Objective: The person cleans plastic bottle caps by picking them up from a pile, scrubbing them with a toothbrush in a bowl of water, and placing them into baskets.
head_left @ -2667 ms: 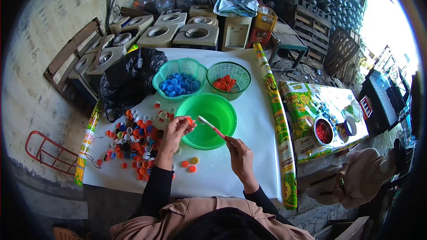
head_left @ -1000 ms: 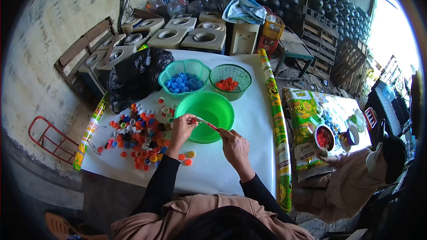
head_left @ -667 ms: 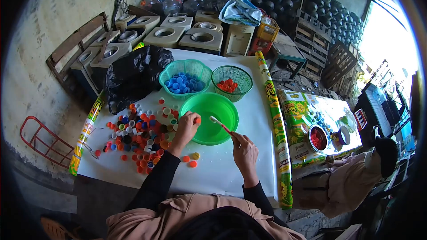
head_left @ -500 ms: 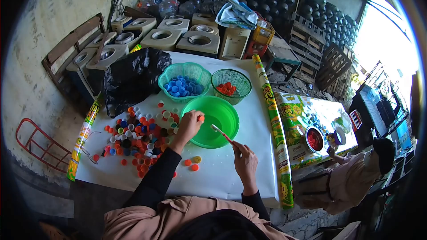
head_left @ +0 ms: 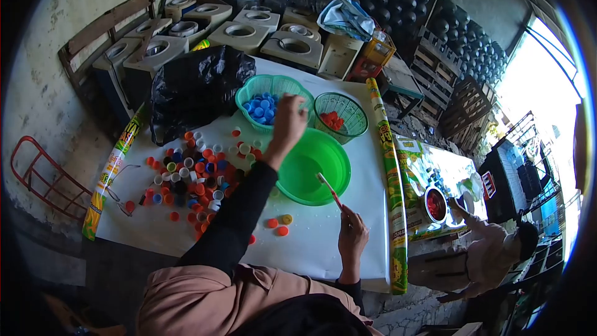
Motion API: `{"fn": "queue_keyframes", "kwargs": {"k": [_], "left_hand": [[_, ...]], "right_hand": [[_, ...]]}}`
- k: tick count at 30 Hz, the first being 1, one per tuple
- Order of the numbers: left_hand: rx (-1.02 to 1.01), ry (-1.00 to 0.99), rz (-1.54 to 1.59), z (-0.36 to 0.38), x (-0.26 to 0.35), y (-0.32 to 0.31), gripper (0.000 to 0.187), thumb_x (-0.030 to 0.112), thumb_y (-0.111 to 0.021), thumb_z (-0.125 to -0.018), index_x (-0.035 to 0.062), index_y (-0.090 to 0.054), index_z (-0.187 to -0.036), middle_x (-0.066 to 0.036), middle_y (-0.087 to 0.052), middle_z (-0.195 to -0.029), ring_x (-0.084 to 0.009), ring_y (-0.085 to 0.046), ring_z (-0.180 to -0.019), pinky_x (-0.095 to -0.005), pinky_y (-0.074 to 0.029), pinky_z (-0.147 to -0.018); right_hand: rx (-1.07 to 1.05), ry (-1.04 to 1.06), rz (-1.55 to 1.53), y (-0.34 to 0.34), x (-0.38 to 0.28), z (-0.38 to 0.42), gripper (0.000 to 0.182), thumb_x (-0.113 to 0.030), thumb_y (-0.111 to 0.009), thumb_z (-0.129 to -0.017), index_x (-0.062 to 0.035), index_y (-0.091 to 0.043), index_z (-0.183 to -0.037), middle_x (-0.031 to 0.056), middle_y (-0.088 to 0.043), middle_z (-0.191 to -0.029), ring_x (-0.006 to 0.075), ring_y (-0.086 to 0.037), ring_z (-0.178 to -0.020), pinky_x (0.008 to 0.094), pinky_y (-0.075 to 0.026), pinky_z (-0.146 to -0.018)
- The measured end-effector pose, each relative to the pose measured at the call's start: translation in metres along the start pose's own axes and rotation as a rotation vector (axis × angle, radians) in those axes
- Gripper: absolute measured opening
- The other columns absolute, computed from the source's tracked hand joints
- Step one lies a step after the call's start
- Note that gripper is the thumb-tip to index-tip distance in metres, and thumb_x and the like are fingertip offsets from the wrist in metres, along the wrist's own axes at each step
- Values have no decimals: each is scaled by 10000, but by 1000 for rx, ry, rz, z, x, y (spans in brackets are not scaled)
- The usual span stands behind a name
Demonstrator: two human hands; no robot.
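Note:
My left hand [head_left: 290, 126] is raised between the light green basket of blue caps [head_left: 262, 108] and the darker green basket [head_left: 353, 126] with red-orange caps [head_left: 332, 121]. Its fingers are pinched together; what they hold is too small to make out. Low on the right, my right hand [head_left: 352, 235] grips a red and white toothbrush [head_left: 330, 190], bristle end up, by the rim of the bright green basin [head_left: 339, 168]. The basin holds water. Mixed loose caps [head_left: 200, 177] lie left of it, and a few orange and yellow caps [head_left: 282, 231] lie below it.
A black plastic bag [head_left: 198, 87] lies at the back left of the white table [head_left: 311, 249]. Patterned rolls edge it left and right [head_left: 393, 211]. Beyond are dispenser housings [head_left: 241, 33]. At right, another person [head_left: 491, 250] works at a second table with a pot [head_left: 436, 205].
My left hand has moved up and right from the basin's left rim towards the baskets; the orange cap in its fingers no longer shows. The view has shifted slightly. My right hand still holds the toothbrush.

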State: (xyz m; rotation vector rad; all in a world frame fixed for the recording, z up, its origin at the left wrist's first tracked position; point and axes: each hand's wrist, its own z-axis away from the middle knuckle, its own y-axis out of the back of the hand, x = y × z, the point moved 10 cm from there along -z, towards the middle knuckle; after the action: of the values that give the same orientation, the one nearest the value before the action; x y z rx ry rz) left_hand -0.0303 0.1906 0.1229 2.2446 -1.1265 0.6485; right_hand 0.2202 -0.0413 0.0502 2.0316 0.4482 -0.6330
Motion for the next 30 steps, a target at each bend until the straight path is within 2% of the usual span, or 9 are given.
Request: {"fn": "queue_keyframes", "kwargs": {"k": [3,7,11,17,20,21,24,26,30], "left_hand": [[114,115,4,24,-69,71,137,-12,-685,-829,28,-624,-945,-155,-603,-920,-329,-627,-820,-422,-507,-743],[-91,160,-482,57,-166,95,115,106,-723,-847,38,-708,-938,-167,-666,-904,-366,-648,-825,-449,-511,-766],[-263,159,-565,79,-210,80,194,132,-722,-845,16,-720,-1000,-189,-693,-889,-389,-667,-873,-461,-525,-786],[-321,264,-517,78,-221,83,203,170,-743,-830,11,-691,-946,-208,-704,-872,-395,-680,-898,-485,-538,-794],[-368,469,-299,73,-189,100,199,134,-765,-796,-14,-673,-892,-205,-717,-881,-368,-703,-904,-442,-556,-788],[-366,501,-209,72,-172,107,196,120,-764,-841,-21,-661,-929,-162,-718,-867,-275,-728,-874,-366,-583,-778],[-272,794,478,94,-171,103,141,76,-702,-921,-22,-639,-999,-114,-697,-929,-188,-717,-869,-296,-598,-800],[-269,867,709,106,-136,106,105,47,-646,-968,-23,-612,-1040,-107,-671,-1029,-179,-709,-908,-270,-603,-836],[-270,901,860,133,-80,101,131,83,-658,-976,-3,-592,-1048,-128,-670,-1101,-197,-709,-979,-300,-597,-897]], "right_hand": [[-10,-5,3,-5,-1,-1,185,-182,-659,-959,-175,-744,-1123,89,-701,-871,316,-685,-741,420,-504,-626],[19,10,-14,-10,-5,-3,200,-174,-659,-958,-175,-737,-1143,80,-672,-835,298,-669,-705,413,-493,-608],[-71,50,85,-15,-16,-6,222,-160,-659,-957,-176,-727,-1168,78,-656,-809,287,-660,-683,402,-485,-594],[-97,42,101,-15,-17,-6,198,-182,-622,-979,-166,-727,-1147,92,-692,-865,306,-679,-722,420,-493,-617],[-212,-28,122,-19,-12,-5,187,-173,-595,-986,-135,-685,-1146,98,-705,-882,332,-684,-739,443,-495,-637],[-252,-34,115,-21,-10,-5,178,-163,-593,-984,-121,-664,-1142,104,-702,-894,340,-683,-753,449,-495,-643],[-303,-20,69,-25,-4,-6,153,-129,-587,-979,-79,-612,-1122,123,-692,-928,347,-674,-764,458,-497,-658],[-237,30,6,-28,-2,-9,130,-104,-587,-978,-49,-592,-1095,141,-685,-947,333,-663,-729,452,-499,-659],[-186,39,-112,-27,-33,-24,158,-68,-602,-949,-59,-583,-1105,149,-663,-1001,373,-665,-875,460,-509,-712]]}}
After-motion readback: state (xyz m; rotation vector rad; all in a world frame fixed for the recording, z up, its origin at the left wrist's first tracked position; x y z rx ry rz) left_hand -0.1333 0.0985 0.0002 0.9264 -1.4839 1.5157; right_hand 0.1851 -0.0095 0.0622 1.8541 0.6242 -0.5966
